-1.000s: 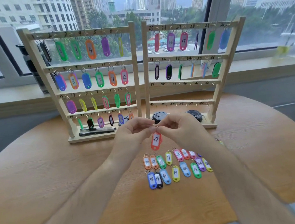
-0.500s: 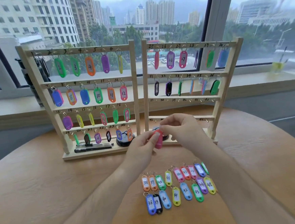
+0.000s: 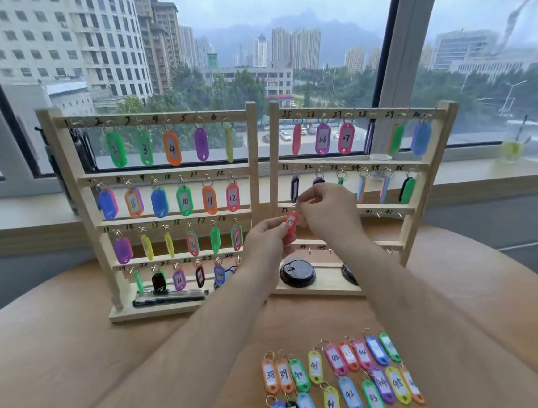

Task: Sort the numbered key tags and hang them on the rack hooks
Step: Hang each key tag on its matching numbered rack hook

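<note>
Two wooden racks stand side by side on the round table: the left rack [image 3: 253, 160] is full of coloured tags, the right rack [image 3: 422, 206] has tags on its top two rows. A red tag marked 37 [image 3: 290, 226] is held up at the right rack's third rail, beside the hook labelled 37. My left hand [image 3: 265, 239] pinches the tag's body from the left. My right hand [image 3: 323, 211] pinches its ring at the top. Several loose numbered tags [image 3: 339, 378] lie in two rows on the table near me.
A black marker [image 3: 170, 298] lies on the left rack's base. Two black round lids [image 3: 296, 272] sit on the right rack's base. A window sill runs behind the racks, with a small glass [image 3: 511, 150] at the far right.
Both hands have lifted the red 37 tag from just above the loose tags up and forward to the right rack's third rail. The view has tilted upward.
</note>
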